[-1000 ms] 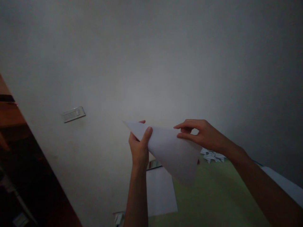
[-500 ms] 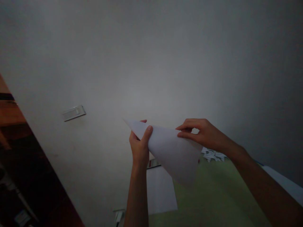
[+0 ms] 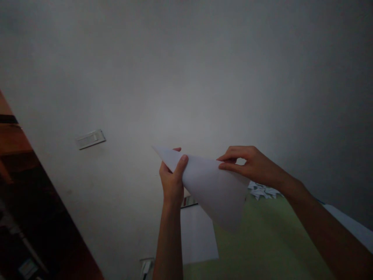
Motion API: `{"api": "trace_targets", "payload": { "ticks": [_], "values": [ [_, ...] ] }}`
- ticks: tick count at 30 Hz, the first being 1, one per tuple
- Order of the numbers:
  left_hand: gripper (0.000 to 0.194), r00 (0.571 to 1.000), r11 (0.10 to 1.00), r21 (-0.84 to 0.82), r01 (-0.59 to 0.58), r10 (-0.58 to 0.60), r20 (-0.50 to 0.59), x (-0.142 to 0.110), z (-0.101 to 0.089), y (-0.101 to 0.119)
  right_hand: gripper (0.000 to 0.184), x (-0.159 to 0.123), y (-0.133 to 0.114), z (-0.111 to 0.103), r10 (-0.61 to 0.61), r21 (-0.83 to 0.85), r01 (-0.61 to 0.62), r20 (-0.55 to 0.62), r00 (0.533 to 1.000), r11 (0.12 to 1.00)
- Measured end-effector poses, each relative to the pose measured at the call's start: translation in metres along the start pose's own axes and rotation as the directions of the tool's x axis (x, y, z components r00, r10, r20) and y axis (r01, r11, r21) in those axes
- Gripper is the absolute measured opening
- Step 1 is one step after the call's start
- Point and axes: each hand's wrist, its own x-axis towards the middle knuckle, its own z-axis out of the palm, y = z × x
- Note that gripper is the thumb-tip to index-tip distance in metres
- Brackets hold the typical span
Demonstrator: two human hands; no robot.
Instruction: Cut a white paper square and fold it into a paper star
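A white sheet of paper, bent over into a pointed shape, is held up in the air between both hands. Its sharp tip points to the upper left. My left hand grips it near that tip, thumb on the front and fingers behind. Along the top edge, my right hand pinches the paper between thumb and fingertips. Below lies another white sheet on a green surface, partly covered by the held paper and my left forearm.
A pile of small folded white paper pieces lies at the back of the green surface. More white paper shows at the right. The pale wall carries a switch plate and a socket with a plug. Dark wooden furniture stands at left.
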Motion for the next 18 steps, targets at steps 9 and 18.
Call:
{"api": "trace_targets", "payload": {
  "ticks": [9, 18],
  "values": [
    [0.042, 1.000, 0.997, -0.076, 0.016, -0.018, -0.015, 0.0026, 0.0000, -0.0023, 0.019, -0.0012, 0.0027, -0.0005, 0.008, 0.008, -0.008, 0.040, 0.999, 1.000],
    [0.040, 0.990, 0.989, -0.120, -0.088, 0.074, -0.116, 0.0034, 0.0070, 0.0046, 0.018, -0.0031, 0.0070, -0.0012, -0.016, -0.038, 0.018, 0.058, 0.998, 0.999]
  ]
}}
